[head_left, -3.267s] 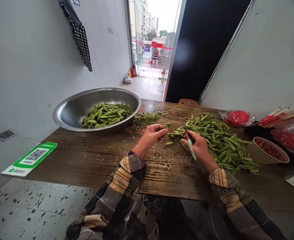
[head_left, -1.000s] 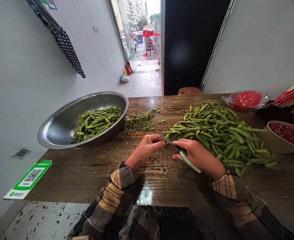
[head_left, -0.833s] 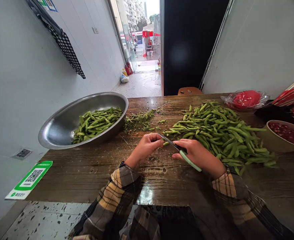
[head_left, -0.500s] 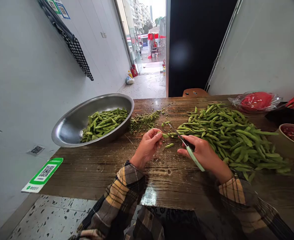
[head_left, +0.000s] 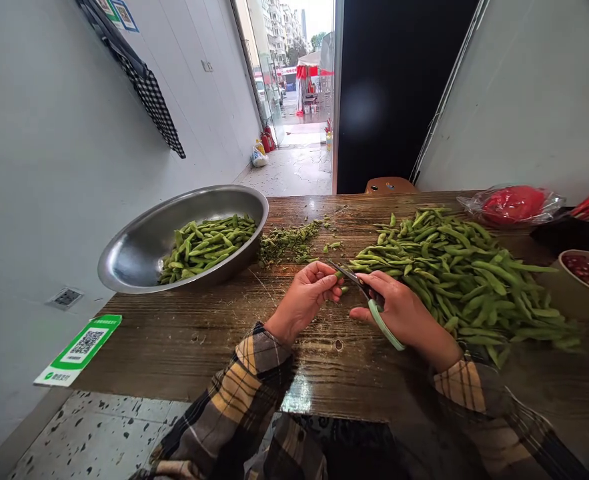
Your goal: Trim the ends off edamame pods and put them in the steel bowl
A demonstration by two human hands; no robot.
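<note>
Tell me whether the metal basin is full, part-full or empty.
Part-full: green pods lie heaped toward the right of the metal basin, while its left side shows bare metal.

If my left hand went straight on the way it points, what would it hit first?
Most likely the scissors in your right hand: their blades look just ahead of your left hand, though depth is unclear.

Pods (head_left: 474, 287) green, scissor handle (head_left: 385, 327) pale mint, basin (head_left: 130, 257) silver-grey — desk (head_left: 214, 347) dark brown, streaked grain; sleeves (head_left: 244, 383) plaid in tan, grey, black — hanging cloth (head_left: 155, 103) black-and-white check.
</note>
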